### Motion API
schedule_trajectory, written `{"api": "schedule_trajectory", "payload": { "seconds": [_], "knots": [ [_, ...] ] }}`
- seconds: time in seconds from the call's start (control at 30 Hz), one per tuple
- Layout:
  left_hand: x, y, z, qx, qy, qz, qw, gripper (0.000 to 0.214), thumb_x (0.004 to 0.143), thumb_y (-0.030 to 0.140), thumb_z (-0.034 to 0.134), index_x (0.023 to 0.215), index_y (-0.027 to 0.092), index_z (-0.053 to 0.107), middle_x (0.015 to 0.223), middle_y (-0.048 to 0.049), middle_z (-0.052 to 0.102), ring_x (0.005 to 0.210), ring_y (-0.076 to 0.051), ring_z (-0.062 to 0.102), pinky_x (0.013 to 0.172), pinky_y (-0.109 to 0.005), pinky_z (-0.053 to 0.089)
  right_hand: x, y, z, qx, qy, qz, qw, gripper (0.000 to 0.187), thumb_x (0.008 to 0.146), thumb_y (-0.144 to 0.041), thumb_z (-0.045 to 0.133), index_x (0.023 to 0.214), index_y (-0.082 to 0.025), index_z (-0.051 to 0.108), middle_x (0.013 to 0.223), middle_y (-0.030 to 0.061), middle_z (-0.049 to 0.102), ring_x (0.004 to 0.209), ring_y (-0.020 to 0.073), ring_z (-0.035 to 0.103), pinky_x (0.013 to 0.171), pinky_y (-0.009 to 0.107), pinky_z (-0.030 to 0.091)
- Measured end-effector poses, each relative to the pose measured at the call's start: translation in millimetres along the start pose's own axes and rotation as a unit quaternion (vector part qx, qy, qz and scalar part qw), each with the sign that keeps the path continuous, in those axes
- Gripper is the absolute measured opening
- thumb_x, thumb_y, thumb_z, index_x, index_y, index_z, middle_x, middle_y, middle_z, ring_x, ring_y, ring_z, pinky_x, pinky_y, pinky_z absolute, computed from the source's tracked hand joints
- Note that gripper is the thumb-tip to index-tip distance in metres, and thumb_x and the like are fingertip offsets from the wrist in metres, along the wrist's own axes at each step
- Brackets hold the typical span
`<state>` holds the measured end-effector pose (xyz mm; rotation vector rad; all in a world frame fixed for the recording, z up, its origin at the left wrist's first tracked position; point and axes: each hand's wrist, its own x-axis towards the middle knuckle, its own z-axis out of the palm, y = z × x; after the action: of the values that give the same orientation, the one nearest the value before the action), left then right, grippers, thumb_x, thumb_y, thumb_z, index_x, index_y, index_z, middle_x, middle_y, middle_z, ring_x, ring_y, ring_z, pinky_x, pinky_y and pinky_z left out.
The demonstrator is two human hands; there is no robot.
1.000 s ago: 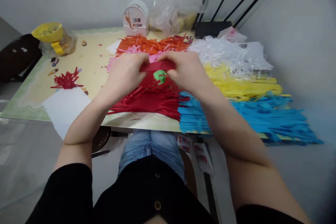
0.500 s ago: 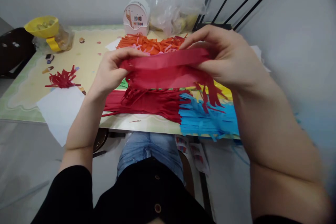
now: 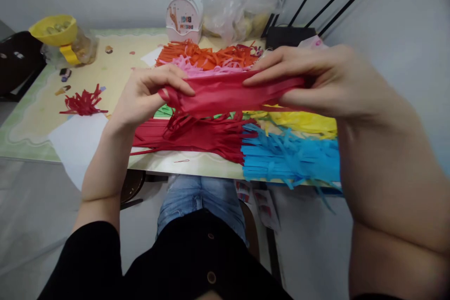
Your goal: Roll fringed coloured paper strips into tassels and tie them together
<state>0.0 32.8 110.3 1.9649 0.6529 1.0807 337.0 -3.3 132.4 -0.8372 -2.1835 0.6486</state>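
A long strip of red fringed paper (image 3: 225, 96) is stretched between my two hands above the table. My left hand (image 3: 147, 93) pinches its left end with thumb and fingers. My right hand (image 3: 316, 79) grips its right end, fingers laid along the strip. The strip's cut fringe hangs down toward a flat pile of red fringed paper (image 3: 197, 133) on the table. Beside that pile lie blue fringed paper (image 3: 288, 159) and yellow fringed paper (image 3: 302, 122). A bit of green paper (image 3: 165, 111) shows under the strip.
Orange and pink fringed paper (image 3: 207, 58) lies farther back. A small red paper scrap bundle (image 3: 82, 103) and a white sheet (image 3: 75, 140) are at the left. A yellow bowl (image 3: 54, 33), a white dome-shaped box (image 3: 184, 14), a plastic bag (image 3: 232, 18) and a black device (image 3: 290, 37) stand along the wall.
My hands have lifted the red strip from the pile and pulled it out long between them. My right hand has moved to the right and nearer the camera.
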Motion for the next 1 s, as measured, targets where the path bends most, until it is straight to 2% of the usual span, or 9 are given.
{"api": "schedule_trajectory", "payload": {
  "seconds": [0.1, 0.2, 0.27, 0.4, 0.57, 0.67, 0.73, 0.9, 1.0],
  "knots": [
    [0.7, 4.6, -5.4, 0.021, -0.037, -0.015, 0.999, 0.027, 0.082, 0.054, 0.079, 0.082, 0.028, 0.086, 0.097, -0.0122, 0.075, 0.095, -0.030, 0.071, 0.080, -0.042, 0.058, -0.3, 0.1, -9.4, 0.008, -0.051, 0.026, 0.998, 0.039, 0.080, -0.024, 0.078, 0.115, -0.040, 0.083, 0.127, -0.0047, 0.077, 0.127, 0.0210, 0.067, 0.110, 0.041, 0.053],
    [6.1, 6.2, -0.9, 0.037, -0.049, -0.019, 0.998, 0.031, 0.087, 0.053, 0.075, 0.077, 0.024, 0.081, 0.084, -0.0104, 0.071, 0.087, -0.026, 0.069, 0.077, -0.039, 0.056, 1.5, -5.3, -7.0, -0.045, -0.018, -0.012, 0.999, 0.029, 0.089, -0.025, 0.076, 0.112, -0.040, 0.084, 0.120, -0.0032, 0.078, 0.115, 0.0145, 0.071, 0.091, 0.028, 0.059],
    [11.8, 6.2, 6.5, 0.053, -0.032, -0.030, 0.998, 0.029, 0.081, 0.050, 0.083, 0.077, 0.022, 0.074, 0.073, -0.0052, 0.065, 0.076, -0.021, 0.066, 0.069, -0.034, 0.053, 3.8, -13.7, -1.0, -0.090, 0.015, -0.020, 0.996, 0.028, 0.089, -0.019, 0.078, 0.107, -0.039, 0.085, 0.113, -0.0034, 0.079, 0.106, 0.0119, 0.073, 0.081, 0.025, 0.059],
    [22.6, 9.9, 17.0, 0.083, -0.063, -0.045, 0.994, 0.029, 0.073, 0.037, 0.090, 0.073, 0.021, 0.066, 0.059, 0.0022, 0.054, 0.061, -0.015, 0.056, 0.058, -0.029, 0.045, 8.6, -31.5, 8.6, -0.111, 0.048, 0.050, 0.991, 0.033, 0.076, -0.003, 0.086, 0.084, -0.035, 0.084, 0.098, -0.0044, 0.079, 0.089, 0.0108, 0.071, 0.080, 0.025, 0.060],
    [29.3, 19.3, 16.0, 0.105, -0.103, -0.062, 0.987, 0.030, 0.077, 0.030, 0.084, 0.061, 0.018, 0.062, 0.051, 0.0027, 0.047, 0.052, -0.012, 0.044, 0.053, -0.029, 0.037, 15.4, -26.6, 7.2, -0.070, 0.047, 0.117, 0.990, 0.049, 0.070, -0.027, 0.096, 0.116, -0.030, 0.077, 0.099, -0.0043, 0.078, 0.077, 0.0099, 0.068, 0.066, 0.025, 0.051],
    [31.0, 20.6, 14.3, 0.087, -0.095, -0.067, 0.989, 0.030, 0.075, 0.029, 0.086, 0.061, 0.018, 0.062, 0.050, 0.0031, 0.046, 0.051, -0.012, 0.044, 0.052, -0.029, 0.037, 21.4, -18.7, 5.0, -0.132, 0.007, 0.147, 0.980, 0.014, 0.079, -0.031, 0.090, 0.086, -0.022, 0.081, 0.061, -0.0074, 0.066, 0.053, 0.0044, 0.051, 0.050, 0.023, 0.033],
    [30.5, 20.1, 13.1, 0.081, -0.084, -0.068, 0.991, 0.029, 0.074, 0.029, 0.086, 0.062, 0.019, 0.062, 0.050, 0.0031, 0.046, 0.052, -0.012, 0.047, 0.052, -0.029, 0.039, 23.8, -16.7, 5.3, -0.121, -0.009, 0.146, 0.982, 0.018, 0.081, -0.026, 0.087, 0.069, -0.018, 0.076, 0.047, -0.0089, 0.054, 0.046, 0.0019, 0.040, 0.045, 0.022, 0.025],
    [21.9, 14.7, 10.5, 0.040, -0.021, -0.110, 0.993, 0.029, 0.076, 0.035, 0.088, 0.075, 0.020, 0.064, 0.056, 0.0021, 0.054, 0.054, -0.014, 0.057, 0.052, -0.029, 0.045, 21.0, -18.1, 15.2, -0.002, 0.037, 0.153, 0.988, 0.018, 0.085, -0.014, 0.081, 0.070, -0.014, 0.072, 0.049, -0.0102, 0.054, 0.043, -0.0010, 0.040, 0.042, 0.015, 0.025],
    [15.1, 3.6, 10.9, -0.017, 0.012, -0.100, 0.995, 0.034, 0.080, 0.045, 0.087, 0.088, 0.020, 0.066, 0.060, 0.0029, 0.057, 0.056, -0.014, 0.062, 0.054, -0.029, 0.049, 16.3, -18.1, 24.5, 0.085, 0.102, 0.163, 0.978, 0.007, 0.085, -0.009, 0.080, 0.082, -0.015, 0.077, 0.061, -0.0093, 0.064, 0.051, -0.0003, 0.050, 0.049, 0.013, 0.037]
  ]
}}
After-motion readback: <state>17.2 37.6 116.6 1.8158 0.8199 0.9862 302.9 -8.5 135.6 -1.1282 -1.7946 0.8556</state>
